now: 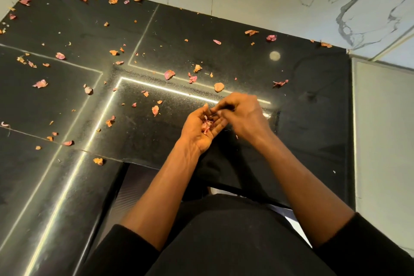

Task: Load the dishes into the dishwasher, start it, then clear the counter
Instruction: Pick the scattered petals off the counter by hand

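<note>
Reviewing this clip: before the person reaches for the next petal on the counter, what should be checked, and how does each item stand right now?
1. Left hand cupped palm up under the collected petals: ok.
2. Right hand has released its petal: cannot tell, its fingertips are blurred over the left palm.
3. Next petal close by: ok, a tan petal lies just beyond the hands.
4. Counter cleared: not ok, scattered petals lie across it, most on the left half.
5. Bin or container for the handful in view: not ok, none is visible.
</note>
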